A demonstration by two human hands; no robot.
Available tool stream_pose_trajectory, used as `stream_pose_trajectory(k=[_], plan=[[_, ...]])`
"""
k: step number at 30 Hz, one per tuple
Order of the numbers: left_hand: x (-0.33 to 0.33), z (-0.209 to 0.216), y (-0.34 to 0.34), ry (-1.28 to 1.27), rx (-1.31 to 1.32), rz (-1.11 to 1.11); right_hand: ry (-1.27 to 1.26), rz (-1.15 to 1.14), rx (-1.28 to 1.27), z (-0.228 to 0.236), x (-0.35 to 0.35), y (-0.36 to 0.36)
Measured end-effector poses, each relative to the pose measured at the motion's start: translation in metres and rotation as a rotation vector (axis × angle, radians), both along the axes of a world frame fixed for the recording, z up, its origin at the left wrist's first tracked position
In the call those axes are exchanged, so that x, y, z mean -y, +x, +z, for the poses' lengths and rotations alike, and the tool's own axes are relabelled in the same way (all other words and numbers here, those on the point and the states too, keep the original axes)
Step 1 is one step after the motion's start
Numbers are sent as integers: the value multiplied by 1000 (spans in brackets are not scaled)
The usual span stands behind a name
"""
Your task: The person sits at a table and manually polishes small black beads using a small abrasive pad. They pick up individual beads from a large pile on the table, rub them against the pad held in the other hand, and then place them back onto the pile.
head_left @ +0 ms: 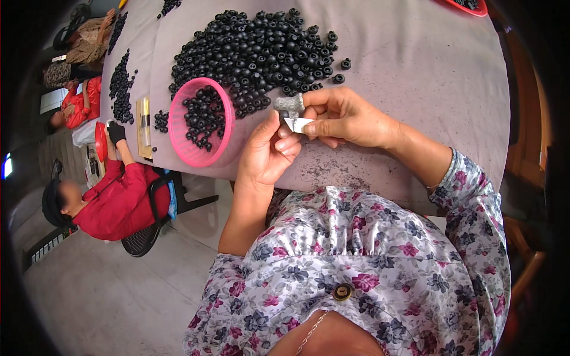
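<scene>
My right hand (356, 121) pinches a small white angular piece (298, 124) between thumb and fingers. Just above that piece is a grey, rough-textured roll (289, 103); whether it is a sleeve on a fingertip or a separate thing, I cannot tell. My left hand (267, 148) meets the right one here, its thumb up and its fingers curled. Something small and dark shows between the hands, too little to name. A heap of small round black parts (255, 50) lies beyond them. Left of my left hand, a pink plastic basket (172, 127) leans, holding more of these parts.
A grey-pink cloth (427, 77) covers the table, with dark specks near its front edge. Smaller black piles (122, 89) lie at left beside a yellowish strip (142, 127). A co-worker in red (122, 199) sits at left; others are farther back. A red container (472, 7) stands far right.
</scene>
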State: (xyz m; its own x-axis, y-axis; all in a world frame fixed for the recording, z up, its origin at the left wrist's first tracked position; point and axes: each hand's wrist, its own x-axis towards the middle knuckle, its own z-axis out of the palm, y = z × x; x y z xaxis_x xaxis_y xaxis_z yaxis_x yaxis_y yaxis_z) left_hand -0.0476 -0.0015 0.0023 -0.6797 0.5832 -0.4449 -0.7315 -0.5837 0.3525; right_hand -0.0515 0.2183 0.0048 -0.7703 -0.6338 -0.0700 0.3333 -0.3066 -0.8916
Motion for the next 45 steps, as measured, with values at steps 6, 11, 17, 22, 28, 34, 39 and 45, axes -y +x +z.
stream_pose_trajectory(k=[6,11,17,22,28,34,39,45], plan=[[2,-2,3,16,-23,-5,7,11,-6,0,0,-1],[2,-1,5,8,-2,3,9,10,-39,0,1,0],[-2,6,6,-13,15,6,15,17,-12,0,0,0],[-3,7,8,-15,-9,-4,2,8,6,3,0,1],[-1,1,10,28,-92,-9,-50,9,52,-1,0,0],[-5,5,12,17,-100,-13,-67,6,96,-1,-2,-1],[-3,1,10,53,-78,21,-78,34,62,-1,-1,-2],[-6,7,10,-10,-33,44,-65,39,39,0,-1,-1]])
